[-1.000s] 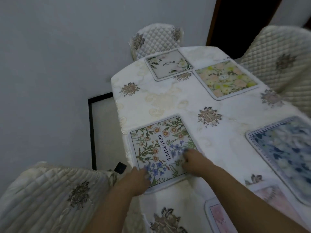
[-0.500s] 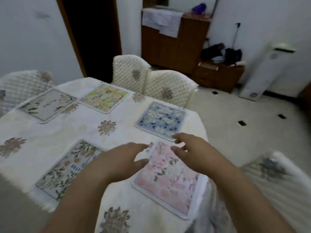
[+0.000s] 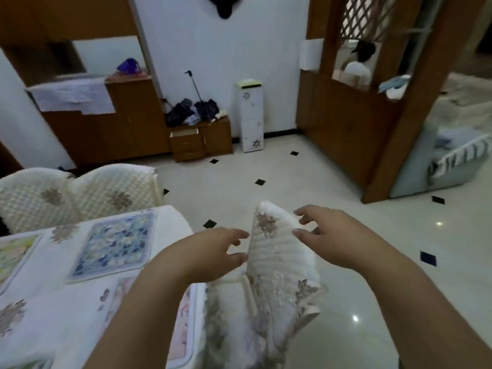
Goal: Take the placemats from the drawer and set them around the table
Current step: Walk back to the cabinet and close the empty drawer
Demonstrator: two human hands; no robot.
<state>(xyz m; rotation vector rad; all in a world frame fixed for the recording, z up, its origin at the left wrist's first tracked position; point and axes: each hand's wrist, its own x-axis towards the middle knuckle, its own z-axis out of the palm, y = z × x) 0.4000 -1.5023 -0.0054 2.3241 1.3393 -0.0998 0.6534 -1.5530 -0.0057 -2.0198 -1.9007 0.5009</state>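
A blue floral placemat (image 3: 114,243) lies flat on the white tablecloth of the table (image 3: 53,302) at the left. A pink floral placemat (image 3: 183,320) lies at the table's near right edge, partly hidden by my left forearm. A yellow-green placemat (image 3: 10,254) shows at the far left edge. My left hand (image 3: 210,251) hovers with relaxed fingers just left of a quilted chair back (image 3: 277,257). My right hand (image 3: 327,233) hovers at the chair back's right side, fingers loosely spread. Both hands hold nothing. A small wooden cabinet with its top drawer (image 3: 185,133) pulled open stands by the far wall.
Two quilted chairs (image 3: 77,193) stand behind the table. A tall wooden sideboard (image 3: 106,123) and a white narrow cabinet (image 3: 250,115) line the far wall. A wooden partition (image 3: 346,123) rises at the right, with a person seated behind it. Tiled floor spreads ahead.
My view swung right from the table to the room. Both hands left the pink placemat and moved over to either side of the quilted chair back.
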